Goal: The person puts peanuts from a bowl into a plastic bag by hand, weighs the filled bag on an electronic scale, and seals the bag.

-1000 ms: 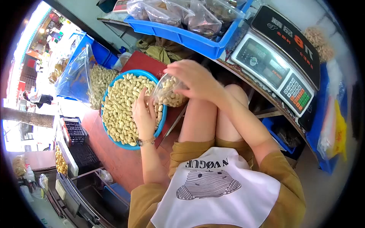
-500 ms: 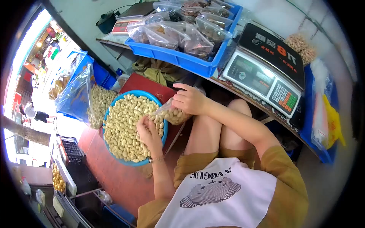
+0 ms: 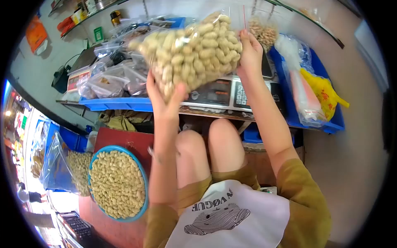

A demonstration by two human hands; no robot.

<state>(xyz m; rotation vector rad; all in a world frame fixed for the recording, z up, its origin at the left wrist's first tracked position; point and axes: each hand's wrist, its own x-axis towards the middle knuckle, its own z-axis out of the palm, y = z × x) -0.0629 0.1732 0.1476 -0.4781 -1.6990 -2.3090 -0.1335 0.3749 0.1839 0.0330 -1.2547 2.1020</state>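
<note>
A clear plastic zip bag full of unshelled peanuts [image 3: 196, 51] is raised in front of the shelf, tilted with its left end lower. My left hand [image 3: 167, 97] supports its lower left side, fingers and thumb around the bottom. At the upper right edge, near the red zip strip, my right hand [image 3: 250, 51] pinches the plastic. Behind the bag a digital scale [image 3: 213, 93] is partly hidden. Down to the left, a blue-rimmed round basin [image 3: 146, 182] holds loose peanuts [image 3: 118, 182].
A blue tray [image 3: 118, 104] of small filled bags sits on the shelf. Right of the scale, a blue bin [image 3: 335, 126] holds plastic bags and a yellow bag [image 3: 320, 93]. A large open bag of peanuts [image 3: 78, 167] stands left of the basin.
The peanut bag has risen from beside the basin to in front of the scale. My left hand has left the loose peanuts and now holds the bag too. The view has turned right.
</note>
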